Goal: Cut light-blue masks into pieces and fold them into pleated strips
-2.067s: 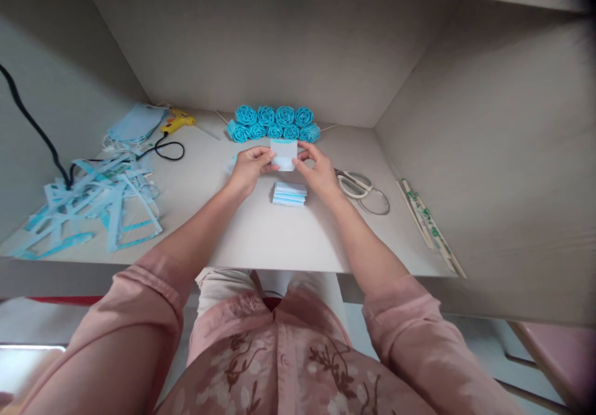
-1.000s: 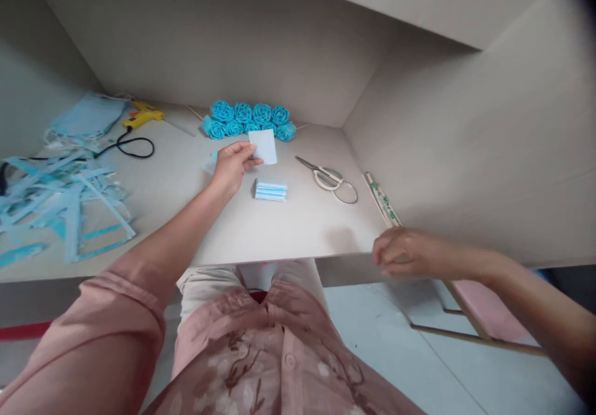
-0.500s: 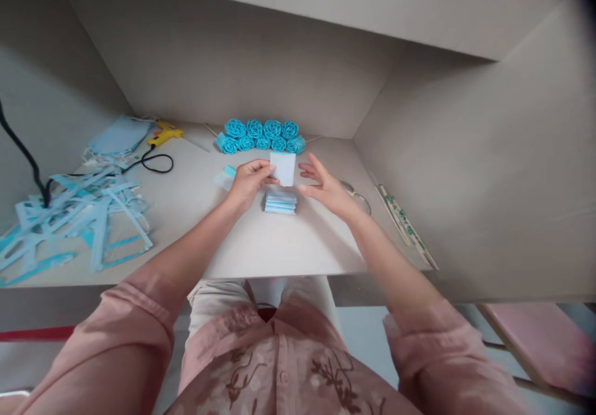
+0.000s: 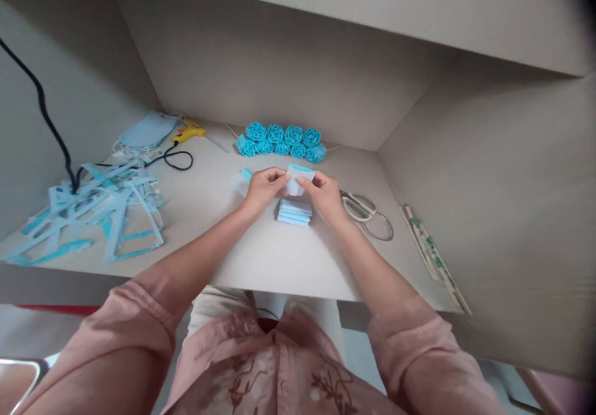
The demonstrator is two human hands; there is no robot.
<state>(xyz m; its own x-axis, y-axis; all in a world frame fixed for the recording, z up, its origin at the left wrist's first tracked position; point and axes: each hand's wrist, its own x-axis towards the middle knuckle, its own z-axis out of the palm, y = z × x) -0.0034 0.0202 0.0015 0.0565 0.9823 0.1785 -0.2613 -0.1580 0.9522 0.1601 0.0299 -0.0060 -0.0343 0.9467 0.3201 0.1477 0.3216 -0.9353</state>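
Above the middle of the table, my left hand and my right hand both pinch a small white-and-blue piece of fabric, thumbs in front. Its top edge shows a light blue strip, and its lower part is slightly creased. Just below the hands lies a stack of folded white-and-blue fabric pieces. A light blue scrap is partly covered by my left hand. Behind the hands sit two rows of blue fabric roses.
A tangle of blue-and-white strips spreads over the left side. Behind it are a pile of face masks and a yellow glue gun with a black cord. Scissors and thin wooden sticks lie to the right, near the side wall.
My right hand was open beside the piece and has closed on it, so both hands now hold it. The piece has tilted, showing its blue top edge. The view has shifted.
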